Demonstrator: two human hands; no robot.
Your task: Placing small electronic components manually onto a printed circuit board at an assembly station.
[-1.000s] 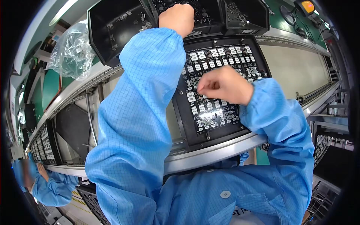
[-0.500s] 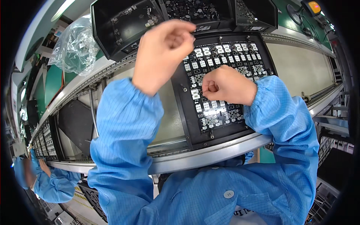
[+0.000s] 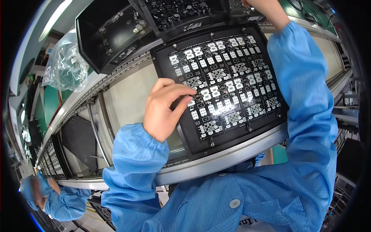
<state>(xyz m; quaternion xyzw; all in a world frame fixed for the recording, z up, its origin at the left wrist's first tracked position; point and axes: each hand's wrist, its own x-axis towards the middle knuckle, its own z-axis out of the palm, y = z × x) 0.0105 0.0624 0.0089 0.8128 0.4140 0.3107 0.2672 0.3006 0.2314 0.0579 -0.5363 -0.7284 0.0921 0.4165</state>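
Observation:
My left hand (image 3: 164,106) is at the left side of a black fixture (image 3: 181,143) holding circuit boards (image 3: 228,87) with rows of white and black parts. Its thumb and forefinger come together in a pinch over the boards' left edge; whatever is between the tips is too small to make out. At the top edge, my right hand (image 3: 268,11) reaches over the right black bin (image 3: 247,18), which contains small parts. Most of its fingers are cut off by the picture's edge, so their grip is hidden.
The middle bin (image 3: 154,29) is full of small dark round parts; the left bin (image 3: 87,42) has a few metallic ones. A clear plastic bag (image 3: 65,63) lies beside it. A metal rail (image 3: 228,149) runs along the near side. Another person in blue (image 3: 63,197) works at far left.
My left hand has come down from near the bins to the boards' left edge. My right hand has left the boards and moved up and right to the right bin. The view has shifted.

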